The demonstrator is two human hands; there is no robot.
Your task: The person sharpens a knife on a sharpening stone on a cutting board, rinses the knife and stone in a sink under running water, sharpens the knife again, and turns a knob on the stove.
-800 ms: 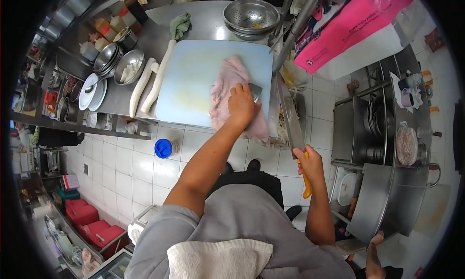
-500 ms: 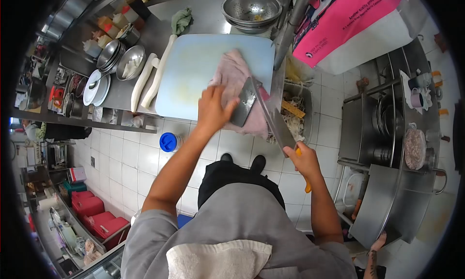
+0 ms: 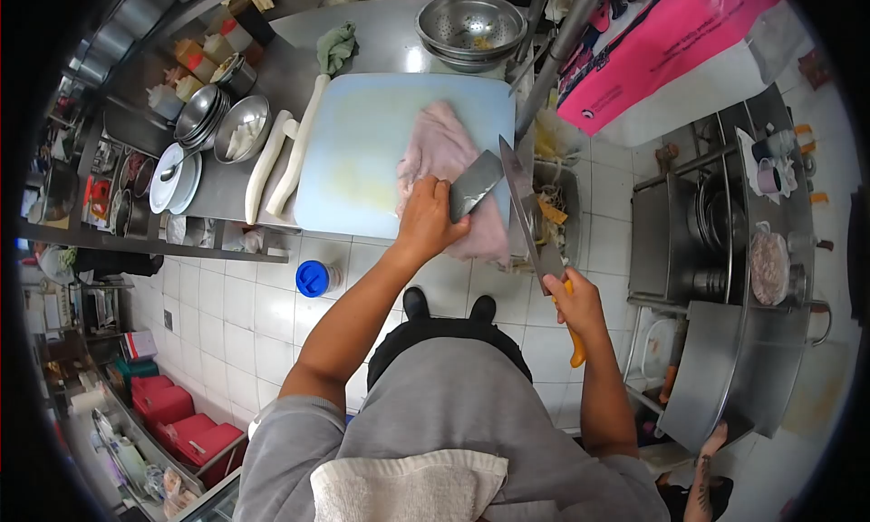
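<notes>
My left hand (image 3: 430, 217) is closed on the near left end of a dark grey sharpening stone (image 3: 478, 183), thumb at its lower edge. Under the stone lies a crumpled pink cloth (image 3: 439, 140), partly draped over the front edge of a white cutting board (image 3: 353, 150). In my right hand (image 3: 580, 301) is a long kitchen knife (image 3: 524, 209), gripped by its yellow handle. Its blade points away from me, just right of the stone, with a small gap between them.
Long peeled white vegetables (image 3: 266, 167) lie left of the board, beside a metal bowl (image 3: 243, 128) of white pieces. Metal colanders (image 3: 471, 28) stand behind. A bin with scraps (image 3: 560, 209) sits right of the board. A blue-lidded container (image 3: 314, 278) is on the floor. Another person's forearm (image 3: 703, 477) shows lower right.
My left hand has moved right and closed on the stone, which has shifted and turned to the right. The knife has swung to a steeper angle and stands apart from the stone.
</notes>
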